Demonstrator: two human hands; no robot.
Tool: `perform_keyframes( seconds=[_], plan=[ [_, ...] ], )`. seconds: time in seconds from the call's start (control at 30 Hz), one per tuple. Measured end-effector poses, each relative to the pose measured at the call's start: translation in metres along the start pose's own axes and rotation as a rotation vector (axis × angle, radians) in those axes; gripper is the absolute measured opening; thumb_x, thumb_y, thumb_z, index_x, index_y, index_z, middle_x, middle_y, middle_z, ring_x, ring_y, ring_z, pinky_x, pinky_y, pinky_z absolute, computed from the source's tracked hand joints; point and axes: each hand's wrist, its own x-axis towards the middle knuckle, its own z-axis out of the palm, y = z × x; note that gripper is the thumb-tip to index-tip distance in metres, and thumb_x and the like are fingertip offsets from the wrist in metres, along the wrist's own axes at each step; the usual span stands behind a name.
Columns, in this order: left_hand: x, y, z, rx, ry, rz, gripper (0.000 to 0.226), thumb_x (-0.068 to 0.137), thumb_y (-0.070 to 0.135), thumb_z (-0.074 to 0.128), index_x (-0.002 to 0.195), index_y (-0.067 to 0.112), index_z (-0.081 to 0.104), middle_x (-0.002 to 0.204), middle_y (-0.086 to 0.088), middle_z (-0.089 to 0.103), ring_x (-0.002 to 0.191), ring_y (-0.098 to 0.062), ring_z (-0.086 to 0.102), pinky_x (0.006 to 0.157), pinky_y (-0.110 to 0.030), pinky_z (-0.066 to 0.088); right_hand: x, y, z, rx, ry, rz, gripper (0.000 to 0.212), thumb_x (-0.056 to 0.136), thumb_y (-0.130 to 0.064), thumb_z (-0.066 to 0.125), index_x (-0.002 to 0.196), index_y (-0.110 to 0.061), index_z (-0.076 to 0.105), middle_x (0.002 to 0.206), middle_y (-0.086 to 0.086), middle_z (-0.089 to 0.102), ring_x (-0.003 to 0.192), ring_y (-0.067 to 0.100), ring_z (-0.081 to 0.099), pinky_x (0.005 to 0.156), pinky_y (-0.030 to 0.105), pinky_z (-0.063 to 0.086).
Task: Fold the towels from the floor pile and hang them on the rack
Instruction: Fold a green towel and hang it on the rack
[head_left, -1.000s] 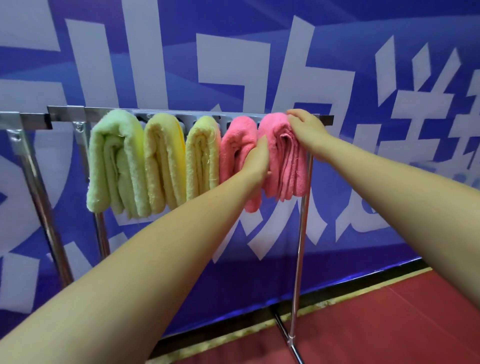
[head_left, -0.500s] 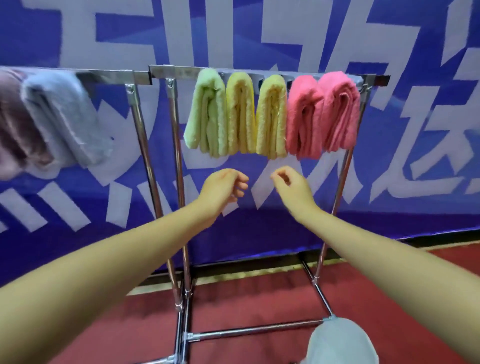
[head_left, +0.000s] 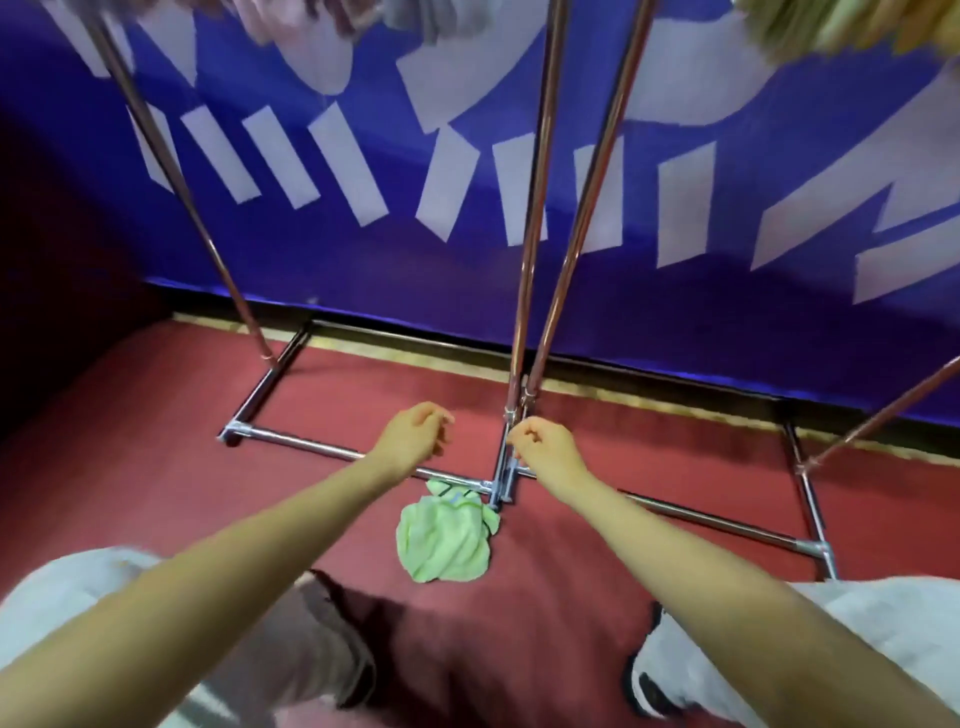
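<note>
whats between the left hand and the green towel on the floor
In the head view, the rack's chrome base bar crosses between the left hand and the green towel; otherwise only red floor.

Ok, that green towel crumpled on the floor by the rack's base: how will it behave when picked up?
The green towel lies in a soft, creased heap, so it will probably go limp and drape from wherever it is held. One edge lies against the rack's base bar and might drag on it. It looks like thin cloth, so it is likely light.
</note>
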Motion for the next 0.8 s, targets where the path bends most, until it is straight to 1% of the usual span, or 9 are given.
perform_keyframes(
  seconds=[0.07, 0.17, 0.27, 0.37, 0.43, 0.5, 0.57, 0.7, 0.8],
  plan=[
    [0.017, -0.039, 0.007, -0.009, 0.005, -0.095, 0.028, 0.098, 0.002, 0.036, 0.085, 0.014, 0.058, 0.070, -0.003, 0.055, 0.054, -0.013, 0.051, 0.043, -0.009, 0.037, 0.016, 0.038, 0.035, -0.005, -0.025, 0.104, 0.025, 0.081, -0.012, 0.057, 0.059, -0.024, 0.057, 0.059, -0.001, 0.057, 0.064, 0.018, 0.056, 0.064, 0.028, 0.046],
    [0.047, -0.097, 0.027, -0.077, 0.016, -0.278, 0.028, 0.096, 0.005, 0.040, 0.077, 0.019, 0.056, 0.074, -0.006, 0.059, 0.056, -0.015, 0.050, 0.049, -0.020, 0.040, 0.038, 0.098, 0.082, -0.008, -0.042, 0.276, 0.018, 0.071, -0.028, 0.051, 0.059, -0.017, 0.059, 0.060, 0.010, 0.060, 0.066, 0.028, 0.059, 0.065, 0.035, 0.048],
    [0.073, -0.147, 0.053, -0.114, 0.022, -0.409, 0.028, 0.096, 0.007, 0.041, 0.078, 0.021, 0.057, 0.072, -0.002, 0.058, 0.060, -0.016, 0.050, 0.054, -0.025, 0.039, 0.051, 0.141, 0.113, -0.024, -0.046, 0.409, 0.023, 0.082, -0.017, 0.059, 0.062, -0.006, 0.061, 0.059, 0.019, 0.055, 0.061, 0.022, 0.049, 0.060, 0.032, 0.040],
    [0.098, -0.198, 0.078, -0.091, 0.001, -0.490, 0.027, 0.094, 0.008, 0.044, 0.079, 0.024, 0.058, 0.082, -0.008, 0.066, 0.077, -0.032, 0.058, 0.077, -0.039, 0.050, 0.068, 0.190, 0.140, -0.041, -0.065, 0.459, 0.021, 0.075, -0.023, 0.057, 0.055, -0.025, 0.060, 0.053, 0.003, 0.053, 0.060, 0.020, 0.049, 0.062, 0.044, 0.048],
    [0.114, -0.238, 0.093, -0.087, -0.015, -0.568, 0.020, 0.092, 0.009, 0.047, 0.083, 0.023, 0.057, 0.103, -0.017, 0.069, 0.099, -0.039, 0.062, 0.091, -0.045, 0.049, 0.079, 0.206, 0.153, -0.120, -0.113, 0.423, 0.016, 0.077, -0.023, 0.054, 0.068, -0.031, 0.066, 0.067, 0.008, 0.063, 0.067, 0.025, 0.057, 0.069, 0.047, 0.050],
    [0.126, -0.278, 0.107, -0.092, -0.020, -0.655, 0.014, 0.092, 0.013, 0.047, 0.090, 0.024, 0.056, 0.112, -0.019, 0.067, 0.108, -0.039, 0.061, 0.096, -0.047, 0.049, 0.091, 0.200, 0.158, -0.359, -0.269, 0.300, 0.021, 0.087, -0.018, 0.054, 0.103, -0.025, 0.067, 0.103, 0.012, 0.068, 0.095, 0.030, 0.063, 0.081, 0.039, 0.049],
    [0.128, -0.293, 0.115, -0.101, 0.000, -0.700, 0.018, 0.091, 0.012, 0.046, 0.100, 0.020, 0.060, 0.111, -0.017, 0.067, 0.104, -0.037, 0.062, 0.096, -0.046, 0.050, 0.111, 0.198, 0.166, -0.668, -0.475, 0.058, 0.039, 0.093, -0.018, 0.048, 0.132, -0.022, 0.051, 0.133, 0.005, 0.054, 0.123, 0.026, 0.050, 0.099, 0.035, 0.042],
    [0.118, -0.305, 0.127, -0.065, 0.023, -0.669, 0.029, 0.090, 0.005, 0.048, 0.116, 0.009, 0.061, 0.104, 0.002, 0.059, 0.097, -0.018, 0.055, 0.088, -0.022, 0.040, 0.152, 0.200, 0.196, -0.938, -0.725, -0.340, 0.046, 0.096, -0.011, 0.041, 0.141, -0.023, 0.040, 0.148, -0.003, 0.037, 0.136, 0.020, 0.030, 0.107, 0.037, 0.030],
    [0.103, -0.314, 0.135, -0.097, 0.065, -0.631, 0.028, 0.090, 0.003, 0.051, 0.116, 0.011, 0.060, 0.103, 0.006, 0.058, 0.097, -0.013, 0.054, 0.084, -0.018, 0.035, 0.171, 0.210, 0.215, -1.133, -0.900, -0.577, 0.050, 0.096, -0.010, 0.043, 0.143, -0.022, 0.035, 0.151, -0.006, 0.031, 0.136, 0.020, 0.030, 0.108, 0.038, 0.029]
  ],
)
